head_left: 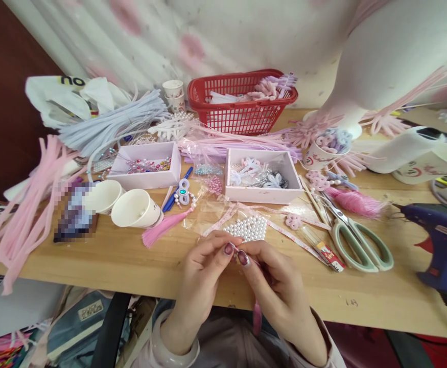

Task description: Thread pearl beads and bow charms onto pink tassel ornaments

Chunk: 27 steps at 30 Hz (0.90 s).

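My left hand [200,281] and my right hand [280,286] meet over the front of the table, thumbs and forefingers pinched together fingertip to fingertip. Something tiny and pale pink sits between them, mostly hidden by the fingers. Below my right hand a pink tassel [257,318] dangles, and its upper end disappears into that hand's curled fingers. Just beyond my fingertips lies a heap of white pearl beads [248,227] on clear plastic. A patterned ribbon-like measuring tape [292,237] curves around the beads.
Two white boxes of trinkets [263,191], paper cups [135,208] and a finished pink-tassel charm [165,225] stand beyond my hands. Green-handled scissors [355,240] and a blue glue gun [441,240] lie to the right. Behind are a red basket [242,115] and pipe-cleaner bundles [112,122].
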{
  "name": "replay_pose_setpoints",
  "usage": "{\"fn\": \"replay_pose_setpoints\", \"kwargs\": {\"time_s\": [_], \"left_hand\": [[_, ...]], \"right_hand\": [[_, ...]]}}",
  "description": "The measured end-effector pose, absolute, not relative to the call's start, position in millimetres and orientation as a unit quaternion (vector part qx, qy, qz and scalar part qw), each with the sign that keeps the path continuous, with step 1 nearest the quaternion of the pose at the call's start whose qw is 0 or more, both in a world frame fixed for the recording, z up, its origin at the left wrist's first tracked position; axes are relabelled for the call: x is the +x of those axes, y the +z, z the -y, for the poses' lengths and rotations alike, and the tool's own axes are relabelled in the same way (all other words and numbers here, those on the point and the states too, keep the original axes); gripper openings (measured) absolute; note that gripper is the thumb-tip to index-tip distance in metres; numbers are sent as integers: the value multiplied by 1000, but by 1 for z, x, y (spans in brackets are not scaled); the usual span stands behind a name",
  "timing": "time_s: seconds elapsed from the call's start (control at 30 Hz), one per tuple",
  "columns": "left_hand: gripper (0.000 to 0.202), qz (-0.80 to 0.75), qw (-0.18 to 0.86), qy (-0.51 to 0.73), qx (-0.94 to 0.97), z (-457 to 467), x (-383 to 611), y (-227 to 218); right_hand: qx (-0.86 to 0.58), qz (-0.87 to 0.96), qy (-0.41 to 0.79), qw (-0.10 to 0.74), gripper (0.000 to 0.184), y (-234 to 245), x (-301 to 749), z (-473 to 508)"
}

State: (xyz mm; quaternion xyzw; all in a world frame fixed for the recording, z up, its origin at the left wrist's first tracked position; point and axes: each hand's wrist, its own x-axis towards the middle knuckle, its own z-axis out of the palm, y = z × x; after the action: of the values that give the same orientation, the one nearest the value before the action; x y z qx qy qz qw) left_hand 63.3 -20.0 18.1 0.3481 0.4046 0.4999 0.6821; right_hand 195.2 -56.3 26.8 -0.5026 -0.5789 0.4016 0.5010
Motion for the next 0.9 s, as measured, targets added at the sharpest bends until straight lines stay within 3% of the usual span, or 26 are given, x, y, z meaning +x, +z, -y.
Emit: {"fn": "replay_pose_setpoints", "kwargs": {"time_s": [0.23, 0.67, 0.9], "left_hand": [[15, -419, 639, 503, 403, 23, 60, 13], [19, -397, 689, 491, 356, 21, 58, 15], [15, -388, 678, 483, 396, 21, 57, 14]], "right_hand": [[-507, 600, 380, 488, 16, 25, 197, 55], [-492, 578, 422, 496, 13, 26, 197, 57], [-490, 604, 383, 499, 14, 27, 198, 55]]}}
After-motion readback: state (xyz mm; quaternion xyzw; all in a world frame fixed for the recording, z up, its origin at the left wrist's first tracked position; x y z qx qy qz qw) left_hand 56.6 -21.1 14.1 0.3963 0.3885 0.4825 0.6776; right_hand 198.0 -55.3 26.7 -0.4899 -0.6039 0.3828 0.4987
